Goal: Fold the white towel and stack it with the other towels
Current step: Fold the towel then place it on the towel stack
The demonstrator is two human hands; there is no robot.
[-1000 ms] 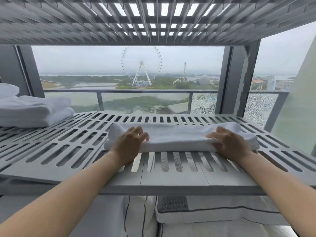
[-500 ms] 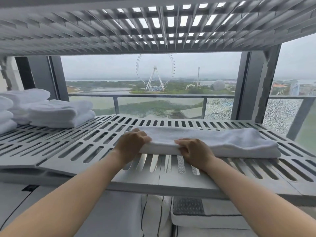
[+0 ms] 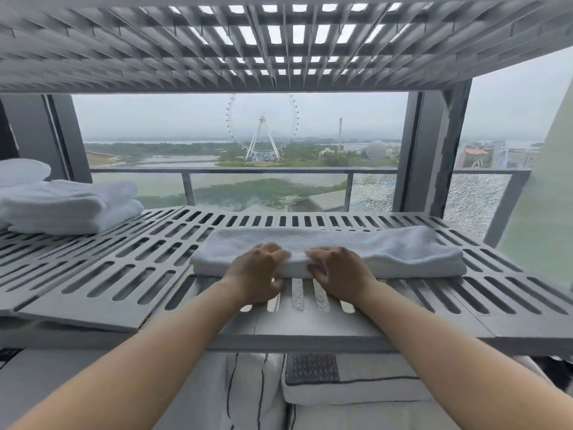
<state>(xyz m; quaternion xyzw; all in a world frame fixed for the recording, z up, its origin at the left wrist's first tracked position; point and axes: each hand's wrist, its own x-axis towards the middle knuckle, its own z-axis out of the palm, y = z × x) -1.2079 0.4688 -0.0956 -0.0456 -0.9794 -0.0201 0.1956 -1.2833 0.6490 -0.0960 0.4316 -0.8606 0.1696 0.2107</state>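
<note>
"Head camera was all I had to look through," I said. "I saw the white towel lying flat on the grey shelf with long holes in it. It was folded into a long strip. It lay across the shelf from side to side, a bit to the right of the middle."

"What were the hands doing?" my friend asked.

"Both were on the near edge of the towel, close together but not touching. The left hand had its fingers curled over the top and its thumb tucked under the edge, so it held the towel. The right hand was just beside it, with fingers bent on top and thumb on the front edge, pinching the cloth."

"And the other towels?"

"The stack of folded towels sat at the left end of the same shelf, well apart from the strip. I could not count them, because the picture cut them off."

"Anything else?"

"Another shelf with holes was right above. Under the grey shelf I saw white pillows with dark lines. Far away, past a window, stood a big wheel under a grey sky."
</note>
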